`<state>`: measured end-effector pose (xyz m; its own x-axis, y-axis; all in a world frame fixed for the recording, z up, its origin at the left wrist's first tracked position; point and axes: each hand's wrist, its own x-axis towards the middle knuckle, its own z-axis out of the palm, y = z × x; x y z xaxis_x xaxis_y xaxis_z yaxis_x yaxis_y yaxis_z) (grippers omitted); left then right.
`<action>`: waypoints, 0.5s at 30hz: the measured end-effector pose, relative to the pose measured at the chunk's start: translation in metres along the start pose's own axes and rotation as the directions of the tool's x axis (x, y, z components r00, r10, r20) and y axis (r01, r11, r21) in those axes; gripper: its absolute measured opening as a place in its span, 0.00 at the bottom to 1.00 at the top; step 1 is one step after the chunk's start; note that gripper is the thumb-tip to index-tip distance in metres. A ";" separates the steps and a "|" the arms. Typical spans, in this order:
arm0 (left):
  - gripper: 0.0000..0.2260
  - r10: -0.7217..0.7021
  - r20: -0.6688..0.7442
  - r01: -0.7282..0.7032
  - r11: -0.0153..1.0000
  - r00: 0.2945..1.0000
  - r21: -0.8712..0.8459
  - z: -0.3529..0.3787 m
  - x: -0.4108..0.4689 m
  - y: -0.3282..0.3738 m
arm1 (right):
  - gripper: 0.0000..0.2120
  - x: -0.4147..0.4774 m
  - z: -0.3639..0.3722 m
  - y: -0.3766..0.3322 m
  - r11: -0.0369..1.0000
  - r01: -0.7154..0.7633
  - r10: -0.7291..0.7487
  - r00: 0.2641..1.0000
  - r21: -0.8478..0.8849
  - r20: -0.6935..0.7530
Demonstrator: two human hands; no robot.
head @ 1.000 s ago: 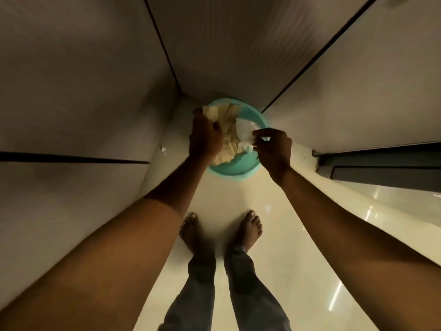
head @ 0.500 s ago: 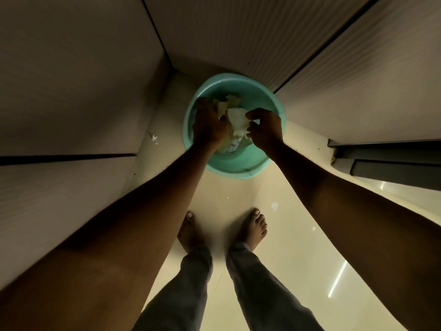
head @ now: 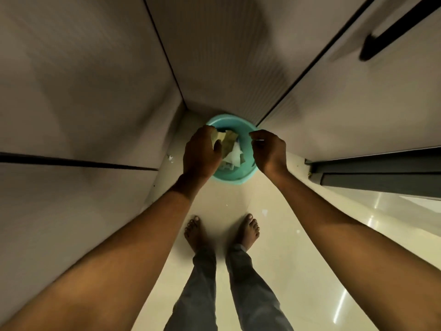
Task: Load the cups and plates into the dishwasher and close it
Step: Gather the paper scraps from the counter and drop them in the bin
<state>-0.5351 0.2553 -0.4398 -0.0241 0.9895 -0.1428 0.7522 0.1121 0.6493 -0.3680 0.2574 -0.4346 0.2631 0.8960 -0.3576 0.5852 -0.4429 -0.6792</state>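
From the head camera we look straight down at a teal plastic basin (head: 235, 179) that sits on the glossy cream floor (head: 274, 235), pushed into the corner where pale cabinet panels meet. One panel (head: 83, 91) runs along the left, another (head: 226, 56) closes the back, and a door (head: 358, 103) with a long black handle (head: 393, 27) stands on the right. Below that door a dark grey panel (head: 381, 173) juts out low over the floor; we cannot tell what it belongs to.

Inside the basin lie crumpled tan paper (head: 229, 139) and a white sheet (head: 235, 155), heaped together.

Our left hand (head: 201, 151) is over the basin's left rim, back of the hand up, its fingers curled round an end of the tan paper and gripping it. Our right hand (head: 269, 149) hangs over the right rim, apart from the heap, with the fingers curled in and the thumb against the forefinger. A thin pale sliver shows at the fingertips, but we cannot tell whether the hand pinches something or is merely clenched.

A small white scrap (head: 170, 158) lies on the floor just left of the basin, by the base of the left panel.

Nearer to us, two bare feet (head: 248, 231) stand side by side on the floor, with grey trouser legs (head: 198, 295) above them.

Where the cups, plates and dishwasher are, we cannot tell from this view.
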 end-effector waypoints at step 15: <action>0.15 0.326 -0.100 -0.302 0.932 0.940 0.200 -0.235 -0.066 0.140 | 0.09 -0.127 -0.145 -0.197 0.951 0.304 -0.282 0.930 0.061 -0.235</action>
<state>-0.5834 0.2269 -0.1637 0.1568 0.9759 0.1518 0.8399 -0.2126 0.4994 -0.4055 0.2349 -0.1623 0.2599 0.9656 0.0092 0.5892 -0.1510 -0.7938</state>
